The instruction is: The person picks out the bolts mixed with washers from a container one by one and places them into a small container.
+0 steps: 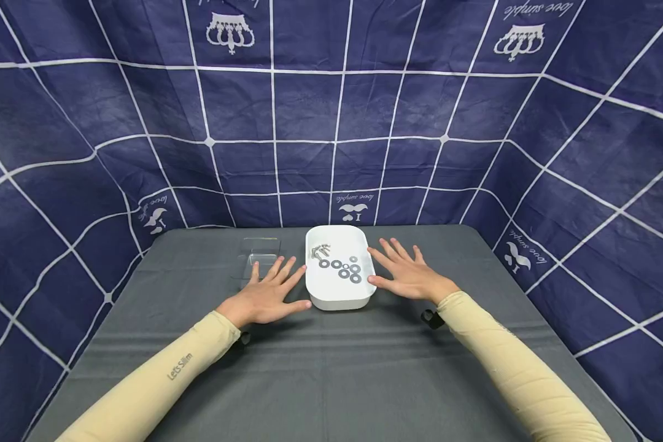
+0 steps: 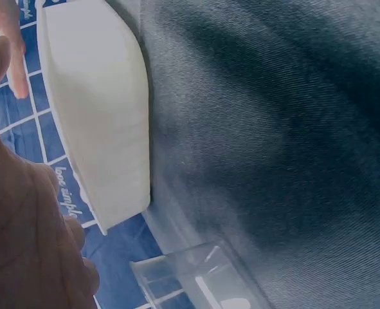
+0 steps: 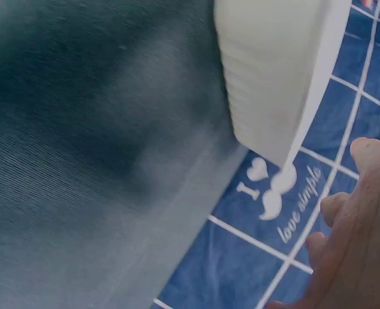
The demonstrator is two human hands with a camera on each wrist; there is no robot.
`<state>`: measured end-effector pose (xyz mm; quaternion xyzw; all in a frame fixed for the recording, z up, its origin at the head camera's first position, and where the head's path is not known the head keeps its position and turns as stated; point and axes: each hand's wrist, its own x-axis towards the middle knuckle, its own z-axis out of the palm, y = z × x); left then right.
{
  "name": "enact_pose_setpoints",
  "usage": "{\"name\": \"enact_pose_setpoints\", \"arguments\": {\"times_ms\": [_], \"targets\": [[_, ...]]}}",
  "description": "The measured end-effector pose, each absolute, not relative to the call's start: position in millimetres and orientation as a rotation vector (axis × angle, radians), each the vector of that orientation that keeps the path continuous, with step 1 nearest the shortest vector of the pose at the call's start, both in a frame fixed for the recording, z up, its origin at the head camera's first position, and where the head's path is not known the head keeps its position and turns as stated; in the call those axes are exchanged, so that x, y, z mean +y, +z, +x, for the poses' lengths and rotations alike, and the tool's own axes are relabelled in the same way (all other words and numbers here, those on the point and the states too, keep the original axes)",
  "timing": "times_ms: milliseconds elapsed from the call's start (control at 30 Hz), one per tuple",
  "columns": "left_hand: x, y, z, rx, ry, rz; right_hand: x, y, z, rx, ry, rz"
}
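A white rectangular tray (image 1: 339,296) sits on the grey cloth between my hands. Several flat grey washers (image 1: 344,274) lie spread over its floor, and a small pile of metal screws (image 1: 320,250) rests toward its far left. My left hand (image 1: 267,298) hovers at the tray's left side, palm down with fingers spread. On the opposite side my right hand (image 1: 406,273) is held the same way, its fingertips overlapping the tray's right rim in the head view. Neither hand holds anything. Beyond the left fingers stands a clear plastic box (image 1: 262,259), partly covered by them.
Grey cloth (image 1: 320,380) covers the table. Dark blue curtains (image 1: 304,104) with white grid lines rise behind it and along both sides. In the left wrist view, the clear box (image 2: 209,277) stands a short way from the tray's end.
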<state>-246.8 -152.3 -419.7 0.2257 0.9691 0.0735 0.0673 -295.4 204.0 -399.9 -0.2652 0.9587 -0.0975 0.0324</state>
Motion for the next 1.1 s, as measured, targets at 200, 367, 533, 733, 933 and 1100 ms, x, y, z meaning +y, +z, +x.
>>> {"name": "enact_pose_setpoints", "arguments": {"times_ms": [200, 367, 533, 733, 933, 1100], "targets": [[-148, -418, -246, 2.919, 0.255, 0.674, 205, -396, -298, 2.963, -0.272, -0.766], [-147, -419, -248, 2.916, 0.266, 0.662, 205, -400, -299, 2.938, -0.241, -0.745], [-148, -418, -250, 2.932, 0.249, 0.642, 200, -402, -303, 2.959, -0.253, -0.792], [-142, -420, -257, 3.021, 0.44, 0.695, 193, -398, -302, 3.084, -0.314, -0.913], [-130, -417, -269, 3.115, 0.661, 0.58, 185, -395, -303, 3.172, -0.398, -0.964], [-123, -413, -281, 3.155, 0.747, 0.462, 179, -392, -304, 3.225, -0.422, -0.975]]}}
